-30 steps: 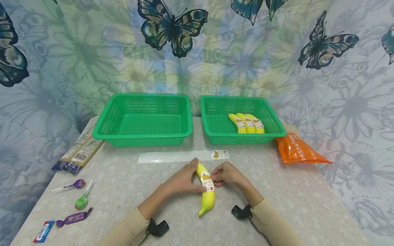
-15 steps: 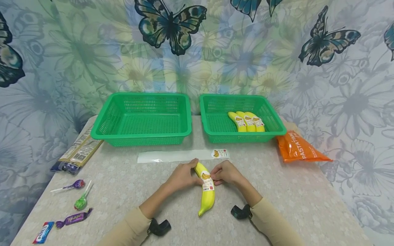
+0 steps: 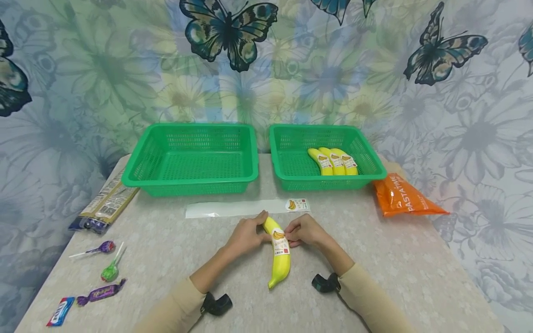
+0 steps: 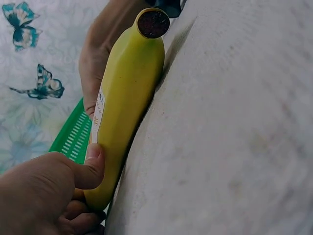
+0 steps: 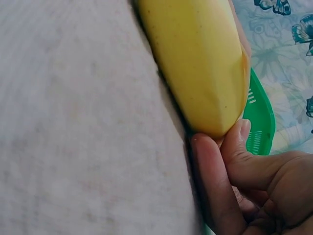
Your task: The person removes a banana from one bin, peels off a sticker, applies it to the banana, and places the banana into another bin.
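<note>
A yellow banana (image 3: 281, 269) lies lengthwise on the table, a white sticker (image 3: 281, 248) with a banana picture across its upper half. My left hand (image 3: 246, 237) grips the banana's far end from the left; in the left wrist view its thumb (image 4: 94, 159) presses beside the sticker's edge. From the right, my right hand (image 3: 307, 232) has curled fingers, with thumb and forefinger pinching at the sticker's right edge; the right wrist view shows that thumb (image 5: 242, 131) against the banana's side. Just beyond lies a white backing strip (image 3: 237, 209) bearing another banana sticker (image 3: 297, 205).
Two green baskets stand at the back: the left basket (image 3: 189, 187) and the right basket (image 3: 329, 184), which holds several stickered bananas (image 3: 325, 164). An orange packet (image 3: 401, 196) lies at right. Leftward are a gold packet (image 3: 106, 206), lollipops (image 3: 110, 273) and wrapped sweets (image 3: 102, 292).
My left thumb has drawn up from the sticker's lower part to its upper left edge. My right hand stays at the sticker's right edge. The head view has tilted slightly.
</note>
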A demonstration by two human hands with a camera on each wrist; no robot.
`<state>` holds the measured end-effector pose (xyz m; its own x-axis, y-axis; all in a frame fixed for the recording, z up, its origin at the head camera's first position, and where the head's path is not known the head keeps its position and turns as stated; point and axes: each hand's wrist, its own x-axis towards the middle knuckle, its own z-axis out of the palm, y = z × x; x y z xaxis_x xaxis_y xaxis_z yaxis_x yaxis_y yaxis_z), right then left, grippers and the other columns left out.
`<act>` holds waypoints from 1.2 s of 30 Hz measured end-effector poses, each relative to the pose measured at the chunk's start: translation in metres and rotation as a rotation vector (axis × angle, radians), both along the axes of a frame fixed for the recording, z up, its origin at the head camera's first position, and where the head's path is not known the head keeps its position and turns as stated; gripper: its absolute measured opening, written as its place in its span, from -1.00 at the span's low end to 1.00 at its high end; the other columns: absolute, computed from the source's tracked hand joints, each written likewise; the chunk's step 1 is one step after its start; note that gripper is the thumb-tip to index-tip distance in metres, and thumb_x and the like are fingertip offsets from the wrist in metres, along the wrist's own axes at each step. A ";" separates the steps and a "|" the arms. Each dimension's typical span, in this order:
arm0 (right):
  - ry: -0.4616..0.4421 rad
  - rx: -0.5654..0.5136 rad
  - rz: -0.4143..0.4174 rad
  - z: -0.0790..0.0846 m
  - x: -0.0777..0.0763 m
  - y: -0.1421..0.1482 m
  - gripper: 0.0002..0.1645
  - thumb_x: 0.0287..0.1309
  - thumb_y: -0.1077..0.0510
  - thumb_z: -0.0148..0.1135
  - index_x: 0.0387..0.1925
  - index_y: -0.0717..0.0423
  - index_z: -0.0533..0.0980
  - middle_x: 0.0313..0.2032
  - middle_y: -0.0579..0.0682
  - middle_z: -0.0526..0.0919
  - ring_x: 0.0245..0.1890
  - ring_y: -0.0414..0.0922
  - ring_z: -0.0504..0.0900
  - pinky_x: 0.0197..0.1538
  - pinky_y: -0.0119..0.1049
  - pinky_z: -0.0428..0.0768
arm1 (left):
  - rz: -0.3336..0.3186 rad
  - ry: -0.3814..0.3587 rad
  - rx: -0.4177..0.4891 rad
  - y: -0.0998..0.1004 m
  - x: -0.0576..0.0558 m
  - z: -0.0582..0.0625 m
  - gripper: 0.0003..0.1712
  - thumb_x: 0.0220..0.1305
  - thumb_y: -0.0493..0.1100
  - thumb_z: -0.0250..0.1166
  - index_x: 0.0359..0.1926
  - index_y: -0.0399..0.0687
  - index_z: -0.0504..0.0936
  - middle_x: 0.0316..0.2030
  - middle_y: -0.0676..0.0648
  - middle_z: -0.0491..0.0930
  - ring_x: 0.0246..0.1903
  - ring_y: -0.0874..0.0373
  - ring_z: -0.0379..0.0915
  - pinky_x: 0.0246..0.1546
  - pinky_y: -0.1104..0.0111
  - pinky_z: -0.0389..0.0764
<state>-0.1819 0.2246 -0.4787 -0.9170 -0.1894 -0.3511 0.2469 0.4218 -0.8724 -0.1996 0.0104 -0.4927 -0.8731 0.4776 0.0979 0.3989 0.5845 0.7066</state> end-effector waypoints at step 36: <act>-0.034 0.202 0.014 0.025 0.014 -0.009 -0.60 0.01 0.00 0.47 -0.26 0.25 0.65 -0.38 0.02 0.71 -0.48 -0.16 0.66 -0.37 -0.31 0.65 | -0.109 -0.041 -0.023 -0.007 0.002 0.000 -0.06 0.22 0.11 0.32 0.46 -0.25 0.16 0.45 -0.19 0.18 0.43 -0.10 0.15 0.44 0.10 0.23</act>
<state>-0.1680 0.2155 -0.4539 -0.9017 -0.1248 -0.4139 0.2673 0.5914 -0.7607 -0.1979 0.0030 -0.4923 -0.8191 0.5713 0.0510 0.4318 0.5556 0.7106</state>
